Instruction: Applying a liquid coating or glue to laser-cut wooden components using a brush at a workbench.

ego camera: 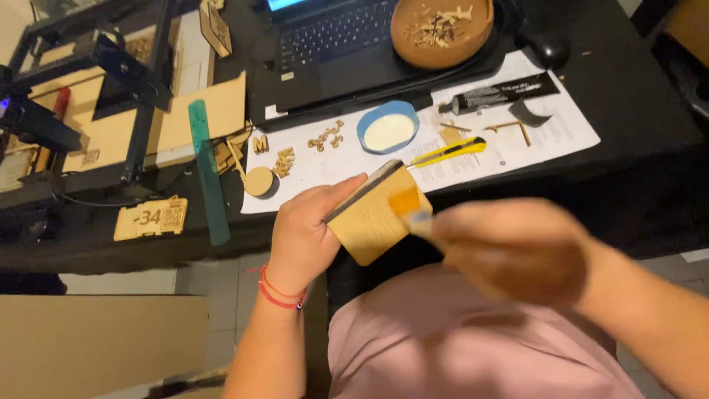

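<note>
Seated at a black desk (635,96), person in a pink shirt, hands raised over the lap.

Left hand (306,229): closed around the near edge of a flat, pale wooden plaque with a dark edge (377,214), thumb laid along the top. The plaque is tilted up toward the face and off the desk, probably so its broad face is open to the other hand.

Right hand (517,247): badly motion-blurred. It looks curled around a small tool whose pale tip (417,218) meets the plaque's face beside an orange patch (405,199). Cannot tell what the tool is or how tightly it is gripped.

On the white paper sheets (569,129) spread over the desk, likely as a work mat: a round blue dish of white liquid (388,131) just beyond the plaque, within easy reach; a yellow utility knife (449,152) beside it; a black squeeze tube (502,92); small cut wooden letters (284,159).

Further back, a round brown bowl of wood offcuts (441,29) rests on an open laptop (332,37). To the left, a green ruler (207,174) and a flat wooden tag (151,216).
</note>
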